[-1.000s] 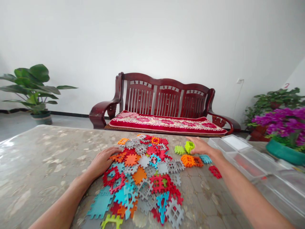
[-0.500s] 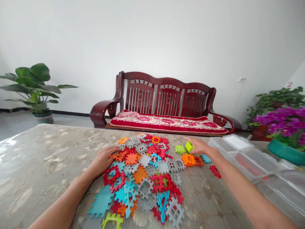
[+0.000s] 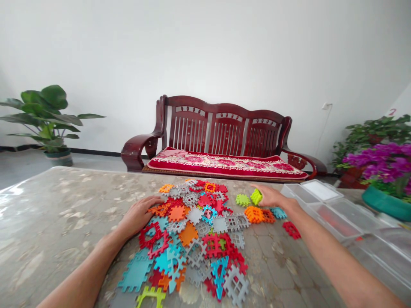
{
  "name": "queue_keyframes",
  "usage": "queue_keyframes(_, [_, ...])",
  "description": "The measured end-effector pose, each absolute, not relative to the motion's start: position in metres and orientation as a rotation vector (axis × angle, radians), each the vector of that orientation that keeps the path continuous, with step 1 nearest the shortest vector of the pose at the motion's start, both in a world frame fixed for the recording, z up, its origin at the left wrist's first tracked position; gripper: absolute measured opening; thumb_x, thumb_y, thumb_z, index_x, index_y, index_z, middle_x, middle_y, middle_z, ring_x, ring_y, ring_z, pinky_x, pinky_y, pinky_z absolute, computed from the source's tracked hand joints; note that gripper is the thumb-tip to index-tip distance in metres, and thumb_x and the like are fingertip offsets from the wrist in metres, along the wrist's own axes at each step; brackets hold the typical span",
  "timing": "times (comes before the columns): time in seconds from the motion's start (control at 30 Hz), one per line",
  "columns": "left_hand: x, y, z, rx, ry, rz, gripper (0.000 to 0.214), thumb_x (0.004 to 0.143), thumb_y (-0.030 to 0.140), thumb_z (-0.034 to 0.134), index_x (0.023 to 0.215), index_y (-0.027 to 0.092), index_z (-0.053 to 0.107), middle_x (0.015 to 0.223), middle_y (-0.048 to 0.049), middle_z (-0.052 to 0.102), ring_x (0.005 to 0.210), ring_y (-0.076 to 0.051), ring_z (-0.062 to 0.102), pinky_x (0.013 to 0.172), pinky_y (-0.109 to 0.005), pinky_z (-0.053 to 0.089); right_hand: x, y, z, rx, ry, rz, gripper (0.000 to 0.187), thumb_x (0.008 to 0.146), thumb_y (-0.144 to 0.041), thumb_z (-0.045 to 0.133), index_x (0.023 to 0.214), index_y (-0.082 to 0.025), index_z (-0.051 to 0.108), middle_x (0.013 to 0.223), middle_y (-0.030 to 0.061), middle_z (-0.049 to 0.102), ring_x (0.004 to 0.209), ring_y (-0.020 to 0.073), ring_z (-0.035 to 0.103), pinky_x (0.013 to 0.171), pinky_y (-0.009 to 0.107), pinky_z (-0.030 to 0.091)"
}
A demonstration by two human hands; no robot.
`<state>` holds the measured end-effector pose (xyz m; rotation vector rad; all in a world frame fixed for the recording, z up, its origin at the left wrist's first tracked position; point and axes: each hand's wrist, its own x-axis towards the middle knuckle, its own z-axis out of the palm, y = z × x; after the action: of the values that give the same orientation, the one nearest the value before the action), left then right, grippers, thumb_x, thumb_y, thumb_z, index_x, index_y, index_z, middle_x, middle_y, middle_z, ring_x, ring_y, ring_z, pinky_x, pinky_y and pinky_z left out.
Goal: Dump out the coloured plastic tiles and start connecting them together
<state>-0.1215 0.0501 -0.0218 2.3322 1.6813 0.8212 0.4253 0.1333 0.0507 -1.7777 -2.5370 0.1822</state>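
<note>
A heap of flat toothed plastic tiles (image 3: 195,231) in red, grey, teal and orange lies spread over the marble-patterned table (image 3: 54,222). My left hand (image 3: 138,216) rests flat at the heap's left edge, fingers spread, touching an orange tile (image 3: 159,210). My right hand (image 3: 271,196) reaches to the far right of the heap and grips a lime green tile (image 3: 256,196) held on edge. Another lime green tile (image 3: 242,200) lies just left of it. Orange tiles (image 3: 255,214) and a teal tile (image 3: 278,212) sit under my right wrist. A red tile (image 3: 291,229) lies apart, by my forearm.
Clear plastic boxes (image 3: 334,214) with lids stand along the table's right side. A pot of purple flowers (image 3: 385,175) sits at the far right. Beyond the table are a dark red wooden bench (image 3: 221,141) with a red cushion and a leafy plant (image 3: 48,119) on the floor at left.
My right hand has turned the lime green tile from lying tilted to standing on edge, staying in nearly the same spot. My left hand has not moved.
</note>
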Motion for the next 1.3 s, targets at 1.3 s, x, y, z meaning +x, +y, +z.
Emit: queue_keyframes(1.3, [-0.113, 0.045, -0.017, 1.998, 1.646, 1.062, 0.05, 0.059, 0.008, 0.041, 0.094, 0.022, 0.074, 0.106, -0.0004, 0.076, 0.106, -0.02, 0.067, 0.102, -0.036, 0.049, 0.248, 0.116, 0.061, -1.167, -2.642, 0.483, 0.064, 0.072, -0.027, 0.062, 0.135, -0.017, 0.058, 0.14, 0.0129, 0.058, 0.129, 0.0309, 0.052, 0.112, 0.047, 0.036])
